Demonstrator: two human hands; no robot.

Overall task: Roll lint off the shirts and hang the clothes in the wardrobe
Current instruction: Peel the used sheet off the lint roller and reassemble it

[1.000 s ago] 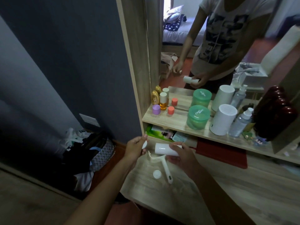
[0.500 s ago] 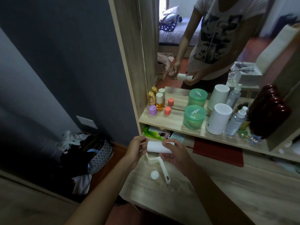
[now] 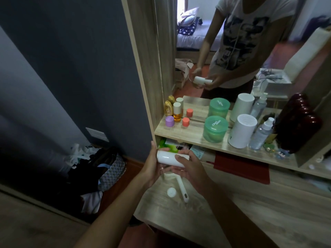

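Both hands hold a white lint roll (image 3: pixel 172 158) horizontal above the wooden desk (image 3: pixel 259 217), just in front of the shelf edge. Left hand (image 3: pixel 152 167) cups the roll's left end, thumb on top, fingers curled under. Right hand (image 3: pixel 190 169) wraps the roll's right part, fingers curled over the front. Below the hands, on the desk: white roller handle (image 3: pixel 181 189) lying flat w/ grip end pointing toward the camera, and a small round white cap (image 3: pixel 171 192) just left of it, not touching. Shelf (image 3: pixel 188 136) behind holds a green jar (image 3: pixel 215 128), white cylinder (image 3: pixel 241 131), clear spray bottle (image 3: pixel 261 134), purple-lid jar (image 3: pixel 169 121) and amber bottle (image 3: pixel 177 111). Mirror (image 3: pixel 232 51) above the shelf reflects the person w/ the roll. Dark bag (image 3: pixel 100 167) on the floor at left.
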